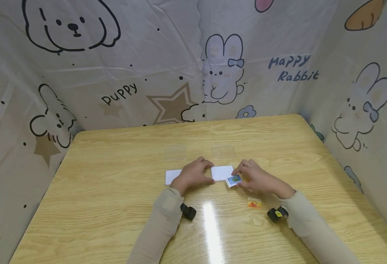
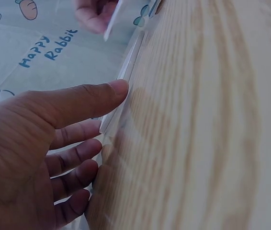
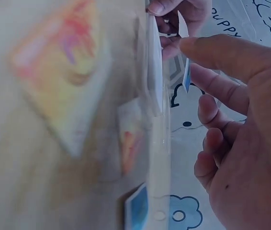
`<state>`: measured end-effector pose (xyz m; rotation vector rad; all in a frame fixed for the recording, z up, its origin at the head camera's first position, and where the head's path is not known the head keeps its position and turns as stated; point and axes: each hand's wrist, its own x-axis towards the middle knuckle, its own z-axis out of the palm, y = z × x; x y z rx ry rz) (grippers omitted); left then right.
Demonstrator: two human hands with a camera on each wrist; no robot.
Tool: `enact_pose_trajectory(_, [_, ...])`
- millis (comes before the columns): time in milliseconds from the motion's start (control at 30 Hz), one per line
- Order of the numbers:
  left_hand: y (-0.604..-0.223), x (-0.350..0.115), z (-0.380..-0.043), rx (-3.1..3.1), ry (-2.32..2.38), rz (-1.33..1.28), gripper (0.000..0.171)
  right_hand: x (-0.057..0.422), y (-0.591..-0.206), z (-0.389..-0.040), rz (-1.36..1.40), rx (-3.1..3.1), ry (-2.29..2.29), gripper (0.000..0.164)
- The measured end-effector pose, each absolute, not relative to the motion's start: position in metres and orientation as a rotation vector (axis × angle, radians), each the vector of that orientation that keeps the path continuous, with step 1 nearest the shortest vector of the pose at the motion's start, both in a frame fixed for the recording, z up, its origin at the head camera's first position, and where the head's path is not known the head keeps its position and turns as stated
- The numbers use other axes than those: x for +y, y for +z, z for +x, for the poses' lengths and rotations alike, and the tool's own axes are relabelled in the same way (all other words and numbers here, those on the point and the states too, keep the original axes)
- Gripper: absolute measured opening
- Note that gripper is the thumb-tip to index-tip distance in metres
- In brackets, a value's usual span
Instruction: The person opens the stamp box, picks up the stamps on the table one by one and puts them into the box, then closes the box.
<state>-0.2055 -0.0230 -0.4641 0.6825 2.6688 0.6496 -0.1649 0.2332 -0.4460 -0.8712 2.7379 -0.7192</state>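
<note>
Fingers of the right hand [image 1: 257,179] pinching a small picture card [image 1: 234,180], left hand [image 1: 193,175] flat, relaxed on a white card [image 1: 222,172].

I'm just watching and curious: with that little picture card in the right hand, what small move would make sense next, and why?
Probably slide the small picture card toward the white card. The right hand pinches it just beside that card's near right corner, and the left hand presses on the white card's left edge, seemingly steadying it. Whether it goes on top or inside a sleeve, I cannot tell.
</note>
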Motion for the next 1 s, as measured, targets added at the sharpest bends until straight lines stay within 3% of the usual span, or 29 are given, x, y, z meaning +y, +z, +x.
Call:
enact_pose_trajectory(400, [-0.463, -0.025, -0.206, 2.656, 0.665, 0.680, 0.060, 0.212, -0.443, -0.195, -0.866, 2.704, -0.702, 0.030])
enact_pose_trajectory(1000, [-0.462, -0.025, -0.206, 2.643, 0.692, 0.668, 0.058, 0.198, -0.454, -0.212, -0.940, 2.652, -0.697, 0.037])
